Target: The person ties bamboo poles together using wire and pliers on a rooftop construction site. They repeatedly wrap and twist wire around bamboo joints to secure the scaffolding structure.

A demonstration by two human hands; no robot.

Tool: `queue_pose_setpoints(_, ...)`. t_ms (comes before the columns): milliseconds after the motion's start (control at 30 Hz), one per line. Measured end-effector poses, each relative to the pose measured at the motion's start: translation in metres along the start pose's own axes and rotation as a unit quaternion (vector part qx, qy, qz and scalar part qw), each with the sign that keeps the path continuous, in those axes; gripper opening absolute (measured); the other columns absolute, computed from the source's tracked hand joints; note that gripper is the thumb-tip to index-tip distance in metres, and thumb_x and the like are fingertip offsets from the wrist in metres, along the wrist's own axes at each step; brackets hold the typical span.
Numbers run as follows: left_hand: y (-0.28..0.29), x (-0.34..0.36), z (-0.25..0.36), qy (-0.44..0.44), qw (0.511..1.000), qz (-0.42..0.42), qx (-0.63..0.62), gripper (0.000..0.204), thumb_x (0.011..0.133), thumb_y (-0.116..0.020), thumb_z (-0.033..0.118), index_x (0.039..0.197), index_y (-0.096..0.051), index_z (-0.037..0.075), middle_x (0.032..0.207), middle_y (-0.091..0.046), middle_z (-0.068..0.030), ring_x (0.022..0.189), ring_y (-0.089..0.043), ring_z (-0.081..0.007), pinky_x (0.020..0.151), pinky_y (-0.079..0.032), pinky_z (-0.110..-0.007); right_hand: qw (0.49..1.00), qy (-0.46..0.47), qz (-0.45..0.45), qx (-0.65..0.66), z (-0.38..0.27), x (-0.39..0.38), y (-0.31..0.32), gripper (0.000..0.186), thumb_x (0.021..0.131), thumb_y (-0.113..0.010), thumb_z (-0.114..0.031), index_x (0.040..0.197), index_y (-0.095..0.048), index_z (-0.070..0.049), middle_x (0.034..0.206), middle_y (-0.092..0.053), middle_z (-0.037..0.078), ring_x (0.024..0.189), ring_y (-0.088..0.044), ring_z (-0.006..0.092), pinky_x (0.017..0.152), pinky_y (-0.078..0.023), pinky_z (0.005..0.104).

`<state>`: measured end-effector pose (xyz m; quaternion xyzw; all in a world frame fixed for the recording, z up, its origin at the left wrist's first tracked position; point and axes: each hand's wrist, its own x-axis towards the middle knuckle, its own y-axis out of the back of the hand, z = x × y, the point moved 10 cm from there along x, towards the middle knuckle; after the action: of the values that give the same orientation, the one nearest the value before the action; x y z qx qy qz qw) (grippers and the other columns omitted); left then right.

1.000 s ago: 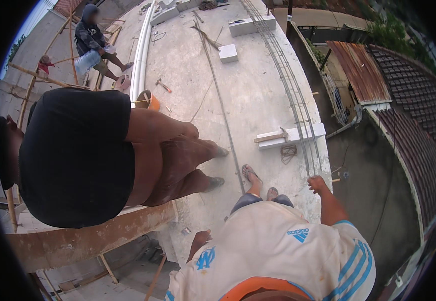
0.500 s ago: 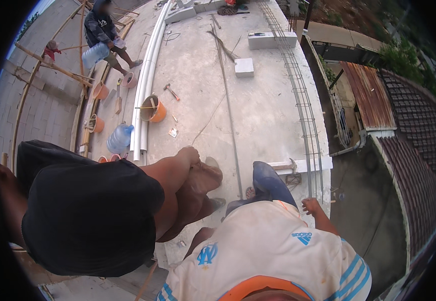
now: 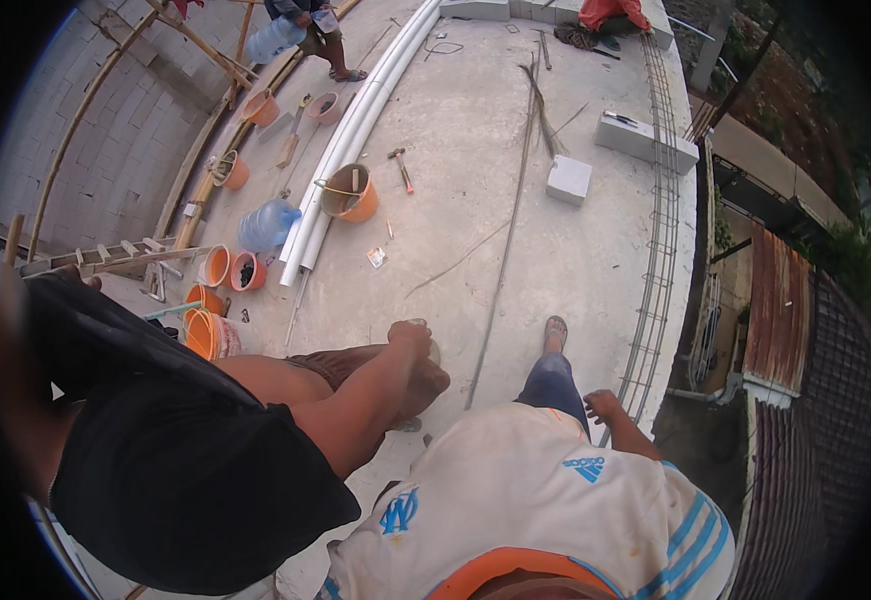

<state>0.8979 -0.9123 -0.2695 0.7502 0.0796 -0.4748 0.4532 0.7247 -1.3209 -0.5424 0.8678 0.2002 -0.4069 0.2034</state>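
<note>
My right hand (image 3: 600, 405) hangs beside the long rebar cage (image 3: 660, 260) on the slab's right side, fingers loosely apart and apparently empty. My left hand is hidden behind my white shirt (image 3: 515, 480). My sandalled foot (image 3: 555, 330) is on the concrete slab (image 3: 455, 260) beside a long thin bar. Close on my left, a co-worker in black (image 3: 185, 490) has bent arms, hands near the middle.
White pipes (image 3: 350, 150), orange buckets (image 3: 350, 205), a blue jug (image 3: 267, 228), a hammer (image 3: 402, 172) and blocks (image 3: 567, 180) lie around the slab. Two other workers (image 3: 310, 35) (image 3: 610, 15) are farther off. Bamboo scaffolding (image 3: 105, 90) stands left. The right edge drops toward roofs (image 3: 775, 310).
My view has shifted up the slab, showing more buckets at left and a worker in red ahead. I have stepped forward; my right hand has left the rebar ends it was touching.
</note>
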Motion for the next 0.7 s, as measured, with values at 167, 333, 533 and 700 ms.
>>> queue_pose_setpoints(167, -0.059, 0.081, -0.028, -0.026, 0.994, 0.105, 0.013, 0.018, 0.081, -0.058, 0.022, 0.094, -0.068, 0.019, 0.105, -0.060, 0.0056, 0.106, -0.053, -0.0119, 0.079, -0.047, -0.031, 0.988, -0.099, 0.064, 0.105, -0.127, 0.006, 0.129, 0.039, 0.083, -0.055, -0.027, 0.112, -0.058, -0.001, 0.091, -0.064, 0.013, 0.075, -0.064, 0.0248, 0.059, -0.053, 0.0383)
queue_pose_setpoints(333, -0.190, 0.063, 0.027, 0.118, 0.700, -0.025, -0.704, 0.016, 0.082, -0.057, 0.023, 0.093, -0.066, 0.014, 0.100, -0.061, -0.0002, 0.098, -0.056, -0.0167, 0.077, -0.048, -0.035, 0.993, -0.065, 0.083, 0.045, -0.191, 0.046, 0.246, 0.041, 0.084, -0.055, -0.027, 0.113, -0.057, 0.002, 0.091, -0.063, 0.014, 0.071, -0.062, 0.0205, 0.052, -0.049, 0.0337)
queue_pose_setpoints(533, -0.157, 0.013, 0.139, 0.324, 0.413, -0.178, -0.832, 0.029, 0.084, -0.057, 0.028, 0.104, -0.064, 0.007, 0.107, -0.063, -0.0085, 0.100, -0.060, -0.0237, 0.079, -0.050, -0.040, 0.997, -0.056, 0.050, -0.008, -0.242, 0.097, 0.315, 0.039, 0.087, -0.055, -0.027, 0.114, -0.056, 0.002, 0.087, -0.061, 0.011, 0.063, -0.058, 0.0192, 0.045, -0.045, 0.0305)
queue_pose_setpoints(700, -0.119, 0.075, 0.094, 0.275, 0.399, -0.174, -0.857, 0.040, 0.087, -0.057, 0.033, 0.111, -0.061, 0.001, 0.112, -0.063, -0.0141, 0.101, -0.062, -0.0279, 0.080, -0.052, -0.045, 0.993, -0.077, 0.021, -0.085, -0.323, 0.133, 0.306, 0.039, 0.085, -0.054, -0.027, 0.111, -0.058, 0.002, 0.091, -0.063, 0.014, 0.072, -0.062, 0.0216, 0.051, -0.048, 0.0319)
